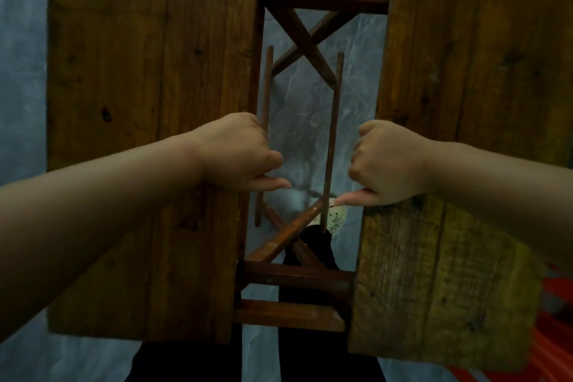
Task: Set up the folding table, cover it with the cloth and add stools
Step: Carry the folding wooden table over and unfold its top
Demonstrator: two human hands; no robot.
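Note:
A wooden folding table stands below me with its two top halves apart: a left panel [148, 102] and a right panel [459, 226]. Between them a wide gap shows the crossed brown legs [305, 43] and cross rails [297, 277]. My left hand [238, 153] grips the inner edge of the left panel, fingers curled under it. My right hand [387, 161] grips the inner edge of the right panel the same way. Two thin wooden rods [331, 139] run lengthwise in the gap. No cloth or stool is clearly in view.
The floor [21, 87] is grey and mottled. My dark trouser legs [310, 350] and a light shoe [336, 220] show under the table frame. Something red-orange [555, 319] lies at the lower right edge.

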